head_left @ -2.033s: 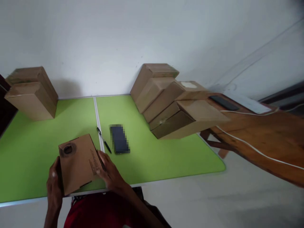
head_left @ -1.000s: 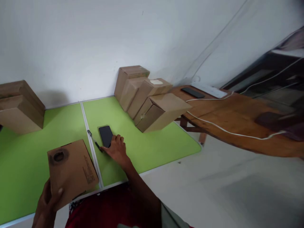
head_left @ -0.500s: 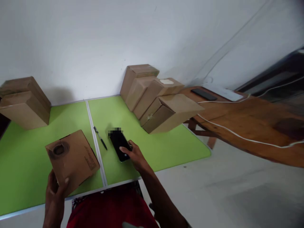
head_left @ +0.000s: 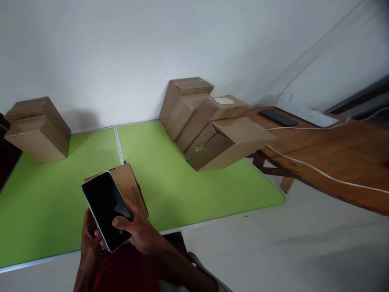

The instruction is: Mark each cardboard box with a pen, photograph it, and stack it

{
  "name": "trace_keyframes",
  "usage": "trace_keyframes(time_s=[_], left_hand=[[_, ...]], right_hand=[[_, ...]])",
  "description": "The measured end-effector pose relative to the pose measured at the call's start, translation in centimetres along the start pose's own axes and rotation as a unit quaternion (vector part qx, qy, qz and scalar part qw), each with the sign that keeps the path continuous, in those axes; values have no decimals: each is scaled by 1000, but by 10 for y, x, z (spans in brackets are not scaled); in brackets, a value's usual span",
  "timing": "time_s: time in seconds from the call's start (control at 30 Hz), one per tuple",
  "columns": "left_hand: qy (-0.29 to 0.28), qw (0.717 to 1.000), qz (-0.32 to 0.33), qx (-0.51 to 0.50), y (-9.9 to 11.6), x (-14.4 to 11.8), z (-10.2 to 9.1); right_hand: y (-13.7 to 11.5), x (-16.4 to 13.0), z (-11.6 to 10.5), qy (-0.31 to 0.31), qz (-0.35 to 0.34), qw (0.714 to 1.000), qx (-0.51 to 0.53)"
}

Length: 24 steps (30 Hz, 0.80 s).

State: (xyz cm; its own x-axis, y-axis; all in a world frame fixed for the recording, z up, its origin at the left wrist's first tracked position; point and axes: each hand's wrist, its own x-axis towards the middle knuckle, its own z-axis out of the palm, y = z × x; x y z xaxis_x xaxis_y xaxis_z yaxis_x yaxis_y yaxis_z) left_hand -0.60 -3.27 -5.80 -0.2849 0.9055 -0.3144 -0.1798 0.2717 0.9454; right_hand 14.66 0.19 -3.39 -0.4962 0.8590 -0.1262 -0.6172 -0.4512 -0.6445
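Note:
My right hand [head_left: 141, 229] grips a smartphone [head_left: 105, 202] with a dark screen, its thumb lying on the glass near the lower end. Behind the phone is a small brown cardboard box [head_left: 129, 182], of which only the upper and right parts show. My left hand [head_left: 90, 235] is closed around the near left side of the box, partly covered by the phone. Just past the box's far corner the tip of a pen [head_left: 125, 162] peeks out; its remainder is hidden.
The green table [head_left: 194, 202] has a white seam. Two cardboard boxes [head_left: 39, 134] stand at its far left. Several more boxes [head_left: 209, 125] lean together by the wall. A wooden table [head_left: 319, 150] on the right bears another phone [head_left: 278, 117], a white flat object [head_left: 313, 115] and a white cable [head_left: 322, 172].
My right hand has carried the phone left, from over the green table to in front of the box. The box has shifted right and now covers most of the pen. The view has turned slightly.

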Motion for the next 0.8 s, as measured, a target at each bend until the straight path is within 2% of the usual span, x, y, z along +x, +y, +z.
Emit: trace_keyframes(time_s=[0.2, 0.3, 0.43, 0.57, 0.67, 0.73, 0.8], left_hand=[[1, 1000, 3, -12, -8, -3, -1], [-3, 1000, 6, -16, -13, 0, -2], [13, 1000, 11, -19, -18, 1, -4], [11, 1000, -1, -17, -10, -1, -1], [39, 999, -21, 16, -2, -3, -2], [64, 998, -27, 10, 0, -1, -7], [76, 997, -28, -12, -1, 3, -15]], right_hand=[[11, 4, -4, 8, 26, 1000, 0], [12, 4, -5, 20, 12, 1000, 4], [8, 3, -3, 25, -3, 1000, 3], [-2, -1, -4, 54, -29, 998, -19], [-10, 0, -18, 82, -56, 995, -32], [-19, 5, -37, 128, -81, 986, -72], [-32, 12, -64, 213, -136, 948, -192]])
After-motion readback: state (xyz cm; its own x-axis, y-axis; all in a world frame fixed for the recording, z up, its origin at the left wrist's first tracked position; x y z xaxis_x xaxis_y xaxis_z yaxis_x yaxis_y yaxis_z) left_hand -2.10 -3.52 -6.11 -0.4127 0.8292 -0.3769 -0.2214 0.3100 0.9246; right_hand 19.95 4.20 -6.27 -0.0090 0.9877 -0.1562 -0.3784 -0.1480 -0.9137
